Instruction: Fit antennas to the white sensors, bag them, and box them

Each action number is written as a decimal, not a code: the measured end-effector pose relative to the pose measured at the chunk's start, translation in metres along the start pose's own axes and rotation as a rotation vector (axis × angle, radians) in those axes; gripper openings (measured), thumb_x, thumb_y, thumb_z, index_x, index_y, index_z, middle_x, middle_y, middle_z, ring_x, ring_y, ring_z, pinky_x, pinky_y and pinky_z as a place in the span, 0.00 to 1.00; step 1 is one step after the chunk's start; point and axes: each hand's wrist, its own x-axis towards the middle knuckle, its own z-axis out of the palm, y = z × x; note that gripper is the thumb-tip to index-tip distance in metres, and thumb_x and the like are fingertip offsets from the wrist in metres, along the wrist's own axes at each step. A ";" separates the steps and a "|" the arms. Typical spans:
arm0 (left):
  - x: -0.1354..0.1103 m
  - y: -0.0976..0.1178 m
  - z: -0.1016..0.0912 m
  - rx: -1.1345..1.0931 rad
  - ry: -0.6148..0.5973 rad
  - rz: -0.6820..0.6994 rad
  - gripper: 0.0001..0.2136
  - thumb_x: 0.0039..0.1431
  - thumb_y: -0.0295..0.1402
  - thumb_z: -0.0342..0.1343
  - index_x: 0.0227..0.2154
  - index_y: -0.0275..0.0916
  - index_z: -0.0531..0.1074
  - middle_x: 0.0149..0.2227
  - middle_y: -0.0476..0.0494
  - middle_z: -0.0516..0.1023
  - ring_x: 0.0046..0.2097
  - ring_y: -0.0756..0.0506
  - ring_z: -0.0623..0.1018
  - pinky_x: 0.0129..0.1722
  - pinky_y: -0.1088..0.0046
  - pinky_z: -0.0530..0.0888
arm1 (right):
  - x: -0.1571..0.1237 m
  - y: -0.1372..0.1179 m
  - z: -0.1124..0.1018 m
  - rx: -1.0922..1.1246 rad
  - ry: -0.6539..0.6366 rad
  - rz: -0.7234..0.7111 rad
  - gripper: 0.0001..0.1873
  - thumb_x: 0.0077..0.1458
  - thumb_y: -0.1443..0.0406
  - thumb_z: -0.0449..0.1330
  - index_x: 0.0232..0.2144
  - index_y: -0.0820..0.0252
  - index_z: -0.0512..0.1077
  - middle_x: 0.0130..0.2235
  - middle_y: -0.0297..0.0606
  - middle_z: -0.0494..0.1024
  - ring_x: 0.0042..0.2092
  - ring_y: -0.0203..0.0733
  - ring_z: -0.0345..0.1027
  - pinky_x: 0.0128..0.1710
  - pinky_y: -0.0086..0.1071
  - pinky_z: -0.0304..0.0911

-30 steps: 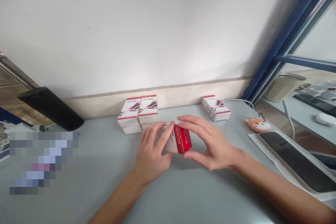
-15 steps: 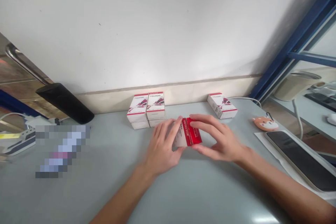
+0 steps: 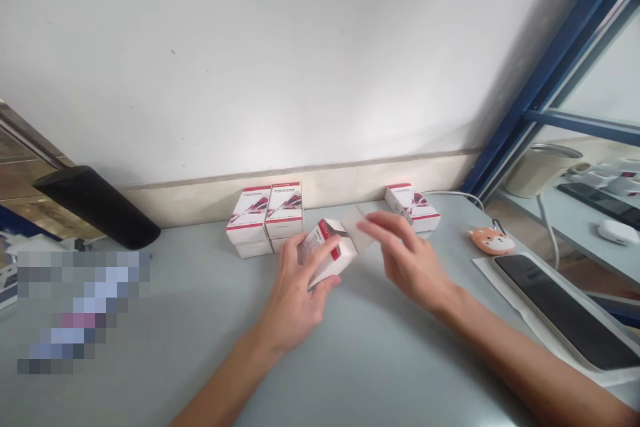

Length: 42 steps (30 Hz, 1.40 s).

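My left hand [image 3: 295, 293] is shut on a white and red carton [image 3: 326, 253], gripping it at the lower side. A pale flap [image 3: 361, 228] sticks out from the carton's far end. My right hand [image 3: 407, 257] is open, with its fingertips beside that flap; I cannot tell if they touch it. Behind them stands a stack of similar cartons [image 3: 265, 217], and a single carton [image 3: 411, 208] lies further right, both near the wall.
The grey table [image 3: 200, 340] ends at a cream wall skirting. A fox-shaped orange pouch [image 3: 493, 241] and a phone [image 3: 563, 310] on a white sheet lie to the right. A black bar [image 3: 95, 207] sits at the left, beside a pixelated patch [image 3: 80, 310].
My right hand has come away from the carton, moving up and right. The carton now sits in my left hand, turned, with its pale flap showing.
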 end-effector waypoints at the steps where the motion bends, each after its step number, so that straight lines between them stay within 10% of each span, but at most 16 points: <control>1: 0.000 -0.001 -0.001 0.000 0.008 0.003 0.30 0.68 0.27 0.57 0.68 0.60 0.62 0.61 0.38 0.62 0.64 0.36 0.69 0.57 0.52 0.78 | 0.002 0.005 -0.001 -0.002 0.054 0.039 0.32 0.65 0.77 0.49 0.64 0.44 0.68 0.59 0.46 0.73 0.51 0.49 0.79 0.33 0.35 0.77; 6: 0.001 -0.001 -0.003 0.031 0.054 0.051 0.28 0.65 0.27 0.60 0.64 0.56 0.64 0.60 0.37 0.60 0.61 0.36 0.70 0.54 0.53 0.80 | 0.012 0.010 -0.016 0.129 0.187 -0.045 0.31 0.60 0.78 0.53 0.58 0.44 0.73 0.57 0.45 0.74 0.54 0.51 0.78 0.47 0.46 0.78; 13: 0.005 0.000 -0.002 0.139 0.134 0.226 0.30 0.59 0.19 0.59 0.60 0.52 0.63 0.61 0.35 0.60 0.62 0.33 0.70 0.57 0.47 0.77 | 0.007 -0.034 -0.025 0.096 -0.013 -0.436 0.26 0.57 0.71 0.57 0.58 0.51 0.74 0.59 0.39 0.78 0.67 0.54 0.66 0.66 0.52 0.66; 20: 0.005 -0.002 -0.002 0.076 0.156 0.133 0.30 0.58 0.20 0.60 0.59 0.51 0.62 0.60 0.35 0.61 0.59 0.36 0.73 0.51 0.54 0.80 | 0.014 -0.032 -0.025 0.040 0.109 -0.191 0.13 0.60 0.67 0.64 0.47 0.52 0.77 0.50 0.43 0.78 0.64 0.60 0.68 0.60 0.53 0.67; 29: 0.004 0.004 -0.005 0.038 0.111 0.065 0.42 0.59 0.22 0.59 0.72 0.55 0.53 0.59 0.36 0.65 0.59 0.37 0.73 0.53 0.58 0.79 | 0.011 -0.030 -0.020 0.110 -0.093 -0.057 0.25 0.61 0.76 0.57 0.53 0.45 0.78 0.50 0.45 0.64 0.58 0.59 0.61 0.54 0.54 0.68; 34: 0.004 0.003 -0.006 0.144 0.158 0.101 0.43 0.55 0.19 0.59 0.72 0.53 0.54 0.56 0.37 0.66 0.58 0.36 0.71 0.57 0.53 0.76 | 0.011 -0.030 -0.026 0.261 -0.122 -0.077 0.13 0.56 0.76 0.58 0.34 0.54 0.78 0.53 0.44 0.63 0.59 0.60 0.60 0.56 0.56 0.64; 42: 0.007 -0.001 -0.006 0.346 0.250 0.283 0.38 0.54 0.19 0.62 0.67 0.51 0.62 0.54 0.36 0.66 0.54 0.34 0.71 0.56 0.51 0.74 | 0.010 -0.028 -0.018 0.194 -0.165 0.043 0.08 0.64 0.68 0.61 0.40 0.53 0.80 0.52 0.46 0.63 0.56 0.57 0.60 0.54 0.53 0.67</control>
